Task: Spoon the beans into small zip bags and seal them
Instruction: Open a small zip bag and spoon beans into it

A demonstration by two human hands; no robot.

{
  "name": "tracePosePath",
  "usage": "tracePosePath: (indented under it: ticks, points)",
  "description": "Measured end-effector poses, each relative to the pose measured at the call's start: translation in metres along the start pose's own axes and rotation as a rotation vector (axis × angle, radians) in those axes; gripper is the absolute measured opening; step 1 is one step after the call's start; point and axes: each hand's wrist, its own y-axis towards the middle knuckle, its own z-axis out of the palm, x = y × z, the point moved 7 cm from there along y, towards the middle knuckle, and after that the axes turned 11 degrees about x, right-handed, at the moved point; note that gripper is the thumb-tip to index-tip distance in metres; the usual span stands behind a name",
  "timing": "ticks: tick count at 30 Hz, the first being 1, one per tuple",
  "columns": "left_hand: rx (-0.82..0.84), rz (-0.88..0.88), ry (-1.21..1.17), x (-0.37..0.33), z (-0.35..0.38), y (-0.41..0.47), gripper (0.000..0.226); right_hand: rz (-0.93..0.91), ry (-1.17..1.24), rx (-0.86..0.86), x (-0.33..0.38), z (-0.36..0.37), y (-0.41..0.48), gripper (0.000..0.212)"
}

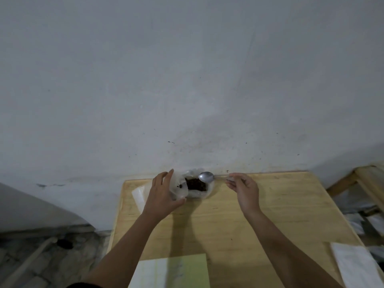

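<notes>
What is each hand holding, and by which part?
Right hand: spoon, by its handle end. Left hand: bean bag, by its left side.

Far edge of the worktop (270,206): clear bag (199,193), mouth open, dark beans (195,183) heaped inside. Above its right rim, metal spoon (206,176), bowl empty, handle pointing right. Flat just left, pale small zip bag (138,194).

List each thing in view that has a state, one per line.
plastic bag: open at the top, beans inside, standing on the table
spoon: raised over the bag's mouth, no beans visible on it
left hand: grips the bag's side
right hand: pinches the spoon's handle
pale flat sheet: lies on the table, beside the left hand
</notes>
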Motion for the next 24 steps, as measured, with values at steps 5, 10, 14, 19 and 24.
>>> tracePosePath:
  ticks: [5, 10, 14, 19, 24]
  points:
    - [-0.031, -0.058, -0.035, 0.018, -0.014, -0.014, 0.105, 0.153, -0.090, 0.113, -0.038, 0.035, -0.003, 0.014]
    - [-0.034, -0.084, -0.044, 0.029, -0.018, -0.025, 0.100, 0.257, -0.184, 0.174, -0.060, 0.056, -0.007, 0.009]
    - [-0.051, -0.091, -0.058, 0.029, -0.019, -0.029, 0.100, 0.238, -0.272, 0.218, -0.051, 0.048, -0.011, 0.007]
    - [-0.031, -0.071, -0.080, 0.017, -0.010, -0.026, 0.103, 0.118, -0.517, 0.208, -0.024, 0.019, -0.018, 0.011]
    - [0.007, -0.008, -0.127, -0.014, 0.005, -0.019, 0.103, -0.068, -0.520, 0.266, 0.021, 0.020, -0.031, 0.013]
